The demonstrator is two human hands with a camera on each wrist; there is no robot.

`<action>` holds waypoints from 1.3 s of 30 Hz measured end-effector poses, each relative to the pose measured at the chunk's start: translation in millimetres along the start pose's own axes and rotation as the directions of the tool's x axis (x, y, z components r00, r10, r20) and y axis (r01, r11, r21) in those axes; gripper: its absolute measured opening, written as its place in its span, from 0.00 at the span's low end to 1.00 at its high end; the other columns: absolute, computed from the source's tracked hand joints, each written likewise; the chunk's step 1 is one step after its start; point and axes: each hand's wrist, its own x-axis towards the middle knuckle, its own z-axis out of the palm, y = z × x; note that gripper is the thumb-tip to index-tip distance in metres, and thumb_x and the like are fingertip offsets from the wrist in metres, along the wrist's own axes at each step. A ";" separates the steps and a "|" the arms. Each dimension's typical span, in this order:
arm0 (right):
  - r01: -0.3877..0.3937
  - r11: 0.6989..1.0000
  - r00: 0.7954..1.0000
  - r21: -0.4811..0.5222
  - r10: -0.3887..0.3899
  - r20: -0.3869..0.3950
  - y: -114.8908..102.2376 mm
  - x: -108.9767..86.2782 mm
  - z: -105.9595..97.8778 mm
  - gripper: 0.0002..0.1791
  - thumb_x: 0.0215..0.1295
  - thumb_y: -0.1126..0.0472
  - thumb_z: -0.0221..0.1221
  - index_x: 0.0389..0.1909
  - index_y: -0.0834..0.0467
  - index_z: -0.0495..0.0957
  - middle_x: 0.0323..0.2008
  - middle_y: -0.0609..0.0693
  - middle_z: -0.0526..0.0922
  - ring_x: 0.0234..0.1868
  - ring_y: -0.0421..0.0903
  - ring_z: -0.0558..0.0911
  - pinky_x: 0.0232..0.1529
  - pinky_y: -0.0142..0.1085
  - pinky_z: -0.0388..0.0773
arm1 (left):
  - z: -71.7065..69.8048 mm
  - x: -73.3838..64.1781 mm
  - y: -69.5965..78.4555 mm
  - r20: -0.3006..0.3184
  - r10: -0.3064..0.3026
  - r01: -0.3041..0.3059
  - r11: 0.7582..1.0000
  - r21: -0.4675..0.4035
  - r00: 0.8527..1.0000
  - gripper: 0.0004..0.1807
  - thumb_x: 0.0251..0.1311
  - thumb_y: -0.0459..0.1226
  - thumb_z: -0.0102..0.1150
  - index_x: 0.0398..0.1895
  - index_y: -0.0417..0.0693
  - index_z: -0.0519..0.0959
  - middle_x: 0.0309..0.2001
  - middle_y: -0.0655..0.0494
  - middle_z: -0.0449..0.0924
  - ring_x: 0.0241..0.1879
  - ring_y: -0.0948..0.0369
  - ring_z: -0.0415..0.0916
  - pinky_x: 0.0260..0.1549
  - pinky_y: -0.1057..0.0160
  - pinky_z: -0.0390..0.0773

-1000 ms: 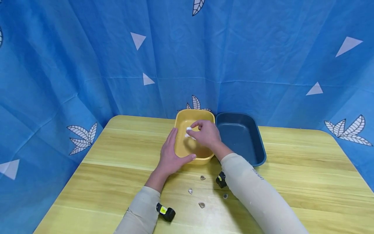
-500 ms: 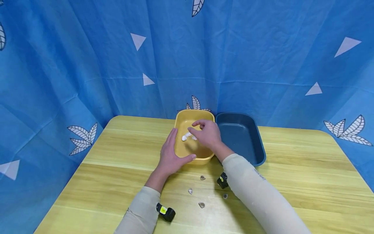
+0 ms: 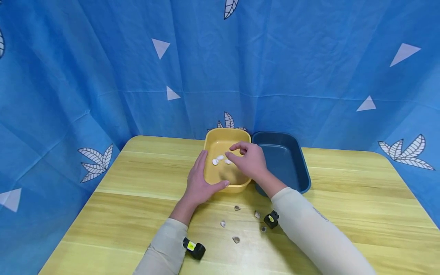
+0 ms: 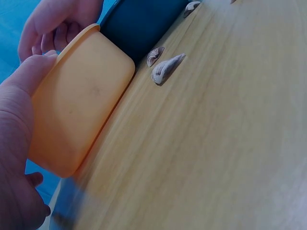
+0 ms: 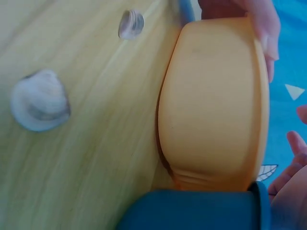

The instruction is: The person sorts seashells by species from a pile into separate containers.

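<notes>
My left hand (image 3: 199, 182) holds the near left corner of a yellow plastic bin (image 3: 228, 188), its thumb on the front rim and its fingers along the left side. Three small white rounded pieces, a left piece (image 3: 215, 162), a middle piece (image 3: 220, 157) and a right piece (image 3: 228, 161), lie on the bin's floor. Over the bin's right side hangs my right hand (image 3: 250, 158), finger and thumb apart, with nothing between them. Several seashells are scattered on the wooden table in front, among them a ridged shell (image 4: 167, 69) and a pale shell (image 5: 40, 100).
A dark blue bin (image 3: 304, 168) stands against the yellow one on its right, partly behind my right forearm. Behind the wooden table (image 3: 361, 198) hangs a blue curtain (image 3: 213, 68).
My right finger and thumb let go of a white piece, which now lies in the yellow bin. That hand has since drawn slightly right; my left hand keeps its hold.
</notes>
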 end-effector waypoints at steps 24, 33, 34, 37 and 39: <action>0.181 0.979 0.983 0.093 -0.181 -0.006 4.0 -80.9 -27.9 0.08 0.55 0.56 0.74 0.35 0.49 0.86 0.15 0.44 0.57 0.16 0.42 0.57 0.20 0.37 0.58 | -0.9 -1.4 -3.2 -0.004 -0.013 0.013 1.000 0.005 1.000 0.67 0.42 0.64 0.74 0.81 0.64 0.41 0.79 0.65 0.39 0.75 0.51 0.44 0.68 0.39 0.48; 0.237 0.970 0.972 0.049 -0.237 -0.001 19.9 -108.9 -23.0 0.10 0.52 0.58 0.75 0.34 0.45 0.86 0.15 0.40 0.58 0.18 0.39 0.60 0.21 0.33 0.59 | 0.0 -2.2 -2.9 0.003 -0.013 0.013 1.000 0.009 1.000 0.68 0.41 0.65 0.73 0.81 0.66 0.40 0.79 0.66 0.39 0.76 0.52 0.43 0.69 0.40 0.47; 0.239 0.970 0.971 0.044 -0.239 0.004 21.7 -111.0 -22.0 0.10 0.51 0.58 0.76 0.34 0.45 0.86 0.15 0.40 0.58 0.18 0.39 0.59 0.21 0.33 0.58 | 0.1 -2.2 -2.8 0.003 -0.010 0.010 1.000 0.008 1.000 0.68 0.41 0.65 0.73 0.81 0.66 0.40 0.79 0.66 0.39 0.76 0.52 0.42 0.69 0.41 0.47; 0.240 0.971 0.970 0.019 -0.241 0.029 25.1 -116.3 -18.7 0.11 0.50 0.57 0.76 0.34 0.49 0.86 0.15 0.39 0.58 0.18 0.37 0.58 0.20 0.32 0.59 | 0.6 -2.3 -3.0 0.003 -0.004 0.004 1.000 0.008 1.000 0.68 0.42 0.65 0.73 0.81 0.66 0.40 0.79 0.66 0.39 0.76 0.53 0.42 0.69 0.41 0.47; 0.233 0.973 0.971 0.000 -0.232 0.052 27.3 -118.9 -16.6 0.11 0.49 0.57 0.77 0.34 0.51 0.86 0.15 0.38 0.58 0.18 0.36 0.58 0.21 0.32 0.59 | 1.0 -2.6 -3.1 0.002 0.000 0.000 1.000 0.008 1.000 0.68 0.42 0.64 0.74 0.81 0.64 0.41 0.79 0.66 0.39 0.76 0.52 0.43 0.69 0.40 0.47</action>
